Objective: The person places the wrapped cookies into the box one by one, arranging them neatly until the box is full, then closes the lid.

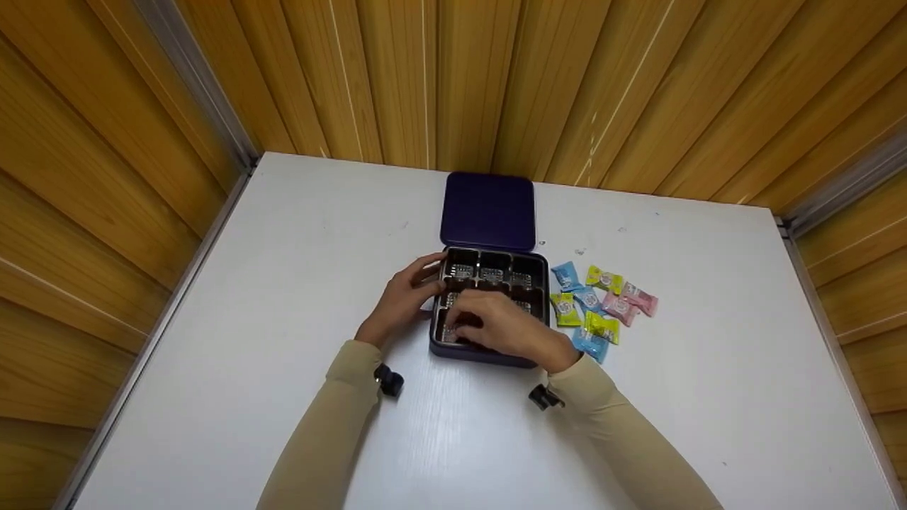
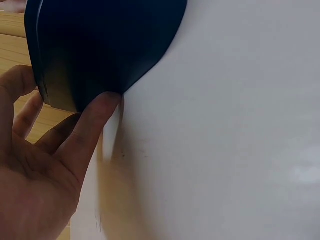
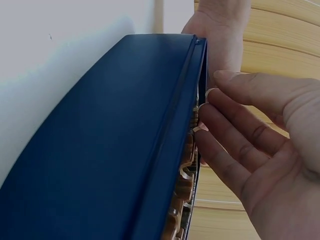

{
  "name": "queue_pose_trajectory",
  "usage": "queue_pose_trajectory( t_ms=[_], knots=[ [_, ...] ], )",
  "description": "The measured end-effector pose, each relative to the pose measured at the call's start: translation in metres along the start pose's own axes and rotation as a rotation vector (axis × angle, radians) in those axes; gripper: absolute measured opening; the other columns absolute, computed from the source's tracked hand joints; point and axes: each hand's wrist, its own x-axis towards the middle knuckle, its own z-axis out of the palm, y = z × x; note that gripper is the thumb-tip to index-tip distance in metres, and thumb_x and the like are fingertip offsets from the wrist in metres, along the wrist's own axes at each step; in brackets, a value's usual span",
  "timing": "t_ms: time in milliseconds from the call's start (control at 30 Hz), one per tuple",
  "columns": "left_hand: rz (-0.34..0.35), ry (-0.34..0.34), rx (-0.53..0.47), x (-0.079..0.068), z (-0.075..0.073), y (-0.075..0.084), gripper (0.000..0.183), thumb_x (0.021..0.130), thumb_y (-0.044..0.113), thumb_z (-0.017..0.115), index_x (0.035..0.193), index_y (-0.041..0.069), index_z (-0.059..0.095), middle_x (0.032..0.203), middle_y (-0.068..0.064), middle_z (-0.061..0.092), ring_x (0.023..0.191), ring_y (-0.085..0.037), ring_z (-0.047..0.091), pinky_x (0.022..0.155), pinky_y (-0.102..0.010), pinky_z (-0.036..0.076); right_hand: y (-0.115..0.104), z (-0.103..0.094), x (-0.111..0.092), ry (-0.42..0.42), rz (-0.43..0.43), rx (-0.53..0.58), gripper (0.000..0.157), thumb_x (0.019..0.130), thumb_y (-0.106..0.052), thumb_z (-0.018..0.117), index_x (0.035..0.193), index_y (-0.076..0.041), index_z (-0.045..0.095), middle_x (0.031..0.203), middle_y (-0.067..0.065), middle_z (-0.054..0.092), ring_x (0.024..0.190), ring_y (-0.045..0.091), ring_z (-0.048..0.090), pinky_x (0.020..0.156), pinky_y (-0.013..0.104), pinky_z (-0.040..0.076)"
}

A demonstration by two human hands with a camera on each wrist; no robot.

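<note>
A dark blue tin box (image 1: 489,354) stands on the table, its hinged lid (image 1: 489,212) swung back. Inside sits a plastic tray (image 1: 521,265) split into compartments with textured floors. My left hand (image 1: 405,301) grips the box's left side; in the left wrist view the thumb (image 2: 102,107) presses the outer wall and the other fingers reach the rim. My right hand (image 1: 496,322) is over the tray's front compartments, hiding part of them. In the right wrist view its loosely bent fingers (image 3: 225,135) dip past the rim, the thumb apart from them, with nothing visible between.
Several small wrapped candies (image 1: 602,326) in blue, yellow-green and pink lie in a loose pile right of the box. The white table (image 1: 305,234) is bounded by wood-look panels (image 1: 468,85) behind and at both sides.
</note>
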Motion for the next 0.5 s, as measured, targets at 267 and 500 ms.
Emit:
queue_pose_trajectory(
  t_ms=[267, 500],
  knots=[
    [0.033, -0.005, 0.041, -0.001, -0.001, -0.001, 0.056, 0.103, 0.019, 0.068, 0.157, 0.028, 0.056, 0.155, -0.015, 0.055, 0.137, -0.034, 0.058, 0.089, -0.053, 0.062, 0.001, -0.008, -0.006, 0.032, 0.016, 0.016, 0.019, 0.095, -0.002, 0.08, 0.113, -0.005, 0.078, 0.111, 0.002, 0.073, 0.108, 0.018, 0.069, 0.096, 0.037, 0.058],
    [0.032, -0.002, 0.045, 0.0, -0.001, -0.001, 0.055, 0.103, 0.019, 0.069, 0.157, 0.028, 0.056, 0.155, -0.017, 0.054, 0.138, -0.036, 0.057, 0.087, -0.053, 0.063, 0.002, -0.014, -0.013, 0.061, 0.055, 0.035, 0.026, 0.095, -0.008, 0.082, 0.121, -0.007, 0.076, 0.119, 0.0, 0.073, 0.115, 0.016, 0.067, 0.1, 0.039, 0.056]
  ],
)
